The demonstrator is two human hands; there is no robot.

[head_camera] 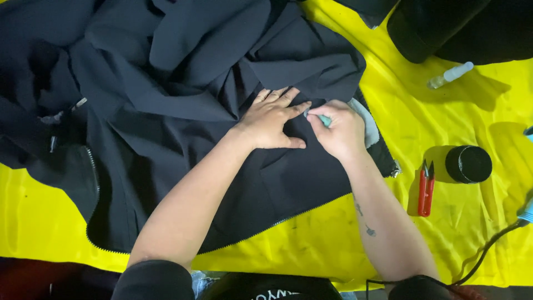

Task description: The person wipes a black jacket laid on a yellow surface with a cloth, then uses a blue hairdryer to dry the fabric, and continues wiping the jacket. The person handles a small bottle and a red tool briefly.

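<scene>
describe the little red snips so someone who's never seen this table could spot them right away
Start at the yellow cloth covering the table and look right of the dark jacket, past the right hand. The red snips lie there, points toward the far edge, just left of a black round jar. They are the only red thing on the yellow, slim and two-bladed, unlike the squat jar or the pale small bottle farther up.

A garment (183,105) lies spread over the left and middle of the cloth-covered bench (411,111), reaching its far left corner. The left hand (269,119) rests flat on the garment at the middle, the right hand (338,130) just beside it on its right, pinching a small tool (323,119). Toward the right edge, snips (426,188) lie just left of a round jar (468,164), with a small bottle (449,75) behind them.
</scene>
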